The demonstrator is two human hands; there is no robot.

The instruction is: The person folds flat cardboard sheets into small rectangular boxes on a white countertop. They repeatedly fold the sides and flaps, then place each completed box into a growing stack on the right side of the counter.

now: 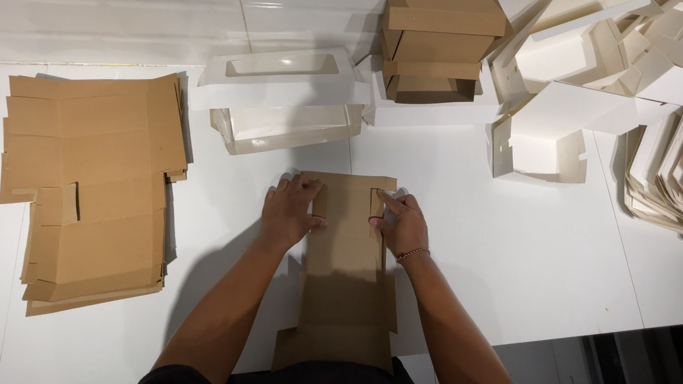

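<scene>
Left hand (pixel 291 210) and right hand (pixel 400 223) press fingers, spread, onto the side flaps of a flat brown cardboard blank (pixel 344 279). Its near end is cut off behind the torso; the right thumb is hidden.

My white table (pixel 524 258) carries a stack of flat brown cardboard blanks (pixel 90 187) at the left, a brown blank (pixel 345 279) in front of me, a white windowed box (pixel 283 98), folded brown boxes (pixel 438 43) behind, and heaped white cartons (pixel 681 112) at the right.
</scene>
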